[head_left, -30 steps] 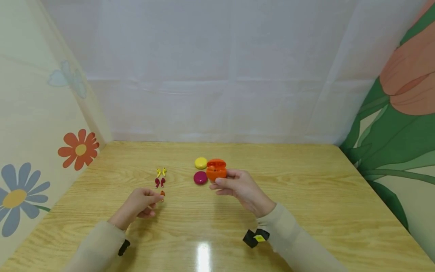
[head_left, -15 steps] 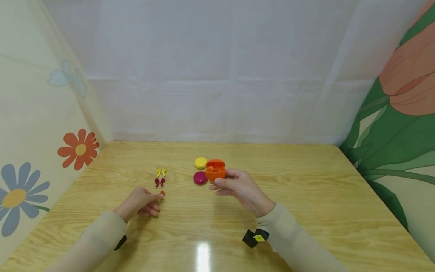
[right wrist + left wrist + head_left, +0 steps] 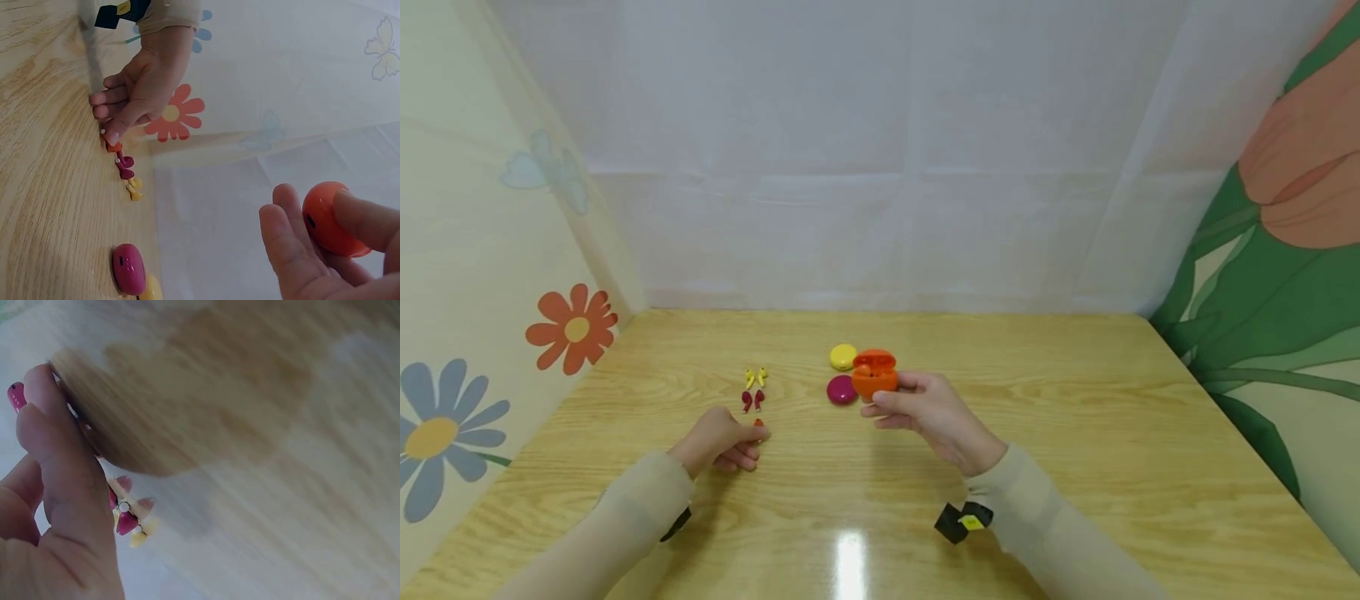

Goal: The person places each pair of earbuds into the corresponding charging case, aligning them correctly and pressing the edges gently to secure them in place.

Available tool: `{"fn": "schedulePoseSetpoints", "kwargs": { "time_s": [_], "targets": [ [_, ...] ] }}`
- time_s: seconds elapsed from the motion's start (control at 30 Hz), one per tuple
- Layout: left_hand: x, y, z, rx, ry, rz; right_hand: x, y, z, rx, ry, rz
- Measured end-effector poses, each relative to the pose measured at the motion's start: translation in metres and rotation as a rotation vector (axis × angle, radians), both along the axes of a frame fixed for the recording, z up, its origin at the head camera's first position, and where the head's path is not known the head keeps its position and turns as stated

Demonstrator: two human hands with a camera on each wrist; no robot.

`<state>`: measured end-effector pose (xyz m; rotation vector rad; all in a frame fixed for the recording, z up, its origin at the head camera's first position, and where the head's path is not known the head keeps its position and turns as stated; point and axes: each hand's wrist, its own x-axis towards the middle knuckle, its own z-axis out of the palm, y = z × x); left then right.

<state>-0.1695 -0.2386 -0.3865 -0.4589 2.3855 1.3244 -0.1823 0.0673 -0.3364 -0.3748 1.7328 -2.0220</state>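
Note:
My left hand [image 3: 718,442] is low over the table at left, with thumb and fingertip around a small orange earbud [image 3: 758,423]. The right wrist view also shows this orange earbud [image 3: 114,147] at the fingertips; the left wrist view is blurred there. My right hand [image 3: 936,417] holds an orange earbud case [image 3: 874,383] above the table with its lid raised. An orange bump shows in the case's left slot, probably another earbud. Beyond the left hand lie two magenta earbuds [image 3: 758,401], and behind them two yellow earbuds [image 3: 762,377].
A closed magenta case [image 3: 841,390] and a closed yellow case [image 3: 842,357] rest on the wooden table [image 3: 1037,467], just left of the orange case. A white cloth [image 3: 880,167] hangs behind the table, and flower-printed panels stand on both sides.
My left hand has shifted slightly right and forward, its fingertips now covering more of the orange earbud. The right hand and orange case have hardly moved.

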Motion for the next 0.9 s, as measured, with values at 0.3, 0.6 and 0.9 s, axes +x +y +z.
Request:
{"fn": "schedulePoseSetpoints", "kwargs": {
  "time_s": [0.3,0.6,0.9],
  "targets": [
    [-0.0014,0.0025,-0.0008,-0.02,-0.002,-0.006,-0.0006,-0.0001,-0.0009,0.006,-0.001,-0.005],
    [-0.0008,0.0026,-0.0003,-0.029,0.002,-0.014,0.0005,0.0004,-0.0013,0.009,-0.003,-0.003],
    [0.0007,0.0064,0.0048,0.039,0.095,0.018,0.0012,0.0001,-0.0009,0.011,0.001,-0.004]
  ]
}}
